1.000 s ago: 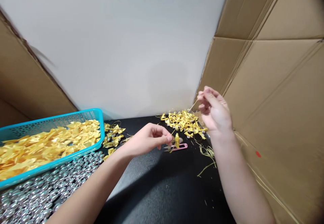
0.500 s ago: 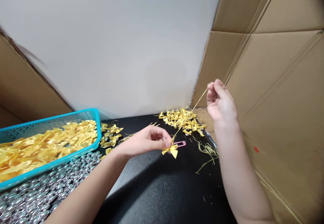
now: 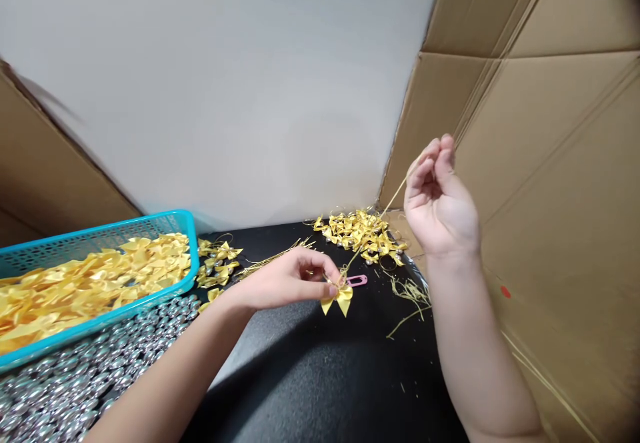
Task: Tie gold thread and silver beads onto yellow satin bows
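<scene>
Between the thumb and fingers of my left hand (image 3: 295,279) is a yellow ribbon bow (image 3: 339,301), held low over the black table. A thin yellow cord (image 3: 396,194) runs taut from the bow up to my right hand (image 3: 440,203), which is raised at the right and pinches the cord between thumb and fingertips. Just behind the bow lies a pink clip-like tool (image 3: 357,281), partly hidden by my left fingers. Whether a bead is on this bow I cannot tell.
A turquoise basket (image 3: 193,246) of yellow bows stands at left, with many silver beads (image 3: 100,369) before it. Beaded bows (image 3: 360,233) are heaped at the back, others (image 3: 217,263) beside the basket. Cord scraps (image 3: 413,296) lie right. Cardboard walls (image 3: 550,163) flank the table (image 3: 320,383).
My right hand has risen slightly, drawing the cord farther from the bow. My left hand stays nearly in place, and the bow has turned a little, its tails now pointing down.
</scene>
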`<act>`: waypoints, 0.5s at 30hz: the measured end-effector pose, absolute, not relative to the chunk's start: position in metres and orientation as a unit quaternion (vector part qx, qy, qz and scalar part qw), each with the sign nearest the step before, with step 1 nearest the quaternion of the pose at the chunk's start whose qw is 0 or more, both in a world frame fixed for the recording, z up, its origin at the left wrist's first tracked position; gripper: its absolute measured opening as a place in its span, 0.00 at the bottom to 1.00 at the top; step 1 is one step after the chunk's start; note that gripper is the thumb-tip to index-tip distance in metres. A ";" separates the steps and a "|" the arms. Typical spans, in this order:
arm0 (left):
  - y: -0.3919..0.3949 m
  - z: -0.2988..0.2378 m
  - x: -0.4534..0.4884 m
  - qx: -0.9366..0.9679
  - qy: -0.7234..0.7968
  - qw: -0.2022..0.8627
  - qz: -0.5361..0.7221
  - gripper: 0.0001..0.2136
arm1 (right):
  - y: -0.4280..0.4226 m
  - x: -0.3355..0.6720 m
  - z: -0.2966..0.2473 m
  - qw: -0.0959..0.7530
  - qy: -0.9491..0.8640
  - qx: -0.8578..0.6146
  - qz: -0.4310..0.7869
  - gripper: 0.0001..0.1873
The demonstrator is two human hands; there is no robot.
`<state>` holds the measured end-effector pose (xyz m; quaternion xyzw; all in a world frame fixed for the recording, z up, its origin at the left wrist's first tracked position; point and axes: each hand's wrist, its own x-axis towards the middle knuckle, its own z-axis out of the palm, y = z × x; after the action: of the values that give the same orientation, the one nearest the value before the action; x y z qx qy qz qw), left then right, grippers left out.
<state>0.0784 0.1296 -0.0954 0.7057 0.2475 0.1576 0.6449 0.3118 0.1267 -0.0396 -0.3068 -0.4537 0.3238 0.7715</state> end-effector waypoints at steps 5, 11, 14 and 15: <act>0.126 -0.093 0.081 0.734 0.254 0.606 0.170 0.07 | 0.099 0.295 -0.026 0.786 -0.451 -0.277 0.320 0.07; 0.122 -0.087 0.083 0.751 0.279 0.568 0.188 0.09 | 0.097 0.284 -0.030 0.773 -0.443 -0.298 0.344 0.09; 0.123 -0.085 0.082 0.750 0.294 0.556 0.205 0.10 | 0.102 0.289 -0.029 0.747 -0.461 -0.315 0.361 0.10; 0.123 -0.085 0.082 0.749 0.300 0.552 0.211 0.10 | 0.103 0.291 -0.028 0.739 -0.467 -0.319 0.367 0.11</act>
<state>0.0821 0.1232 -0.0848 0.7485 0.2999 0.2115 0.5523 0.2909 0.1025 -0.0279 -0.3193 -0.4671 0.3667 0.7385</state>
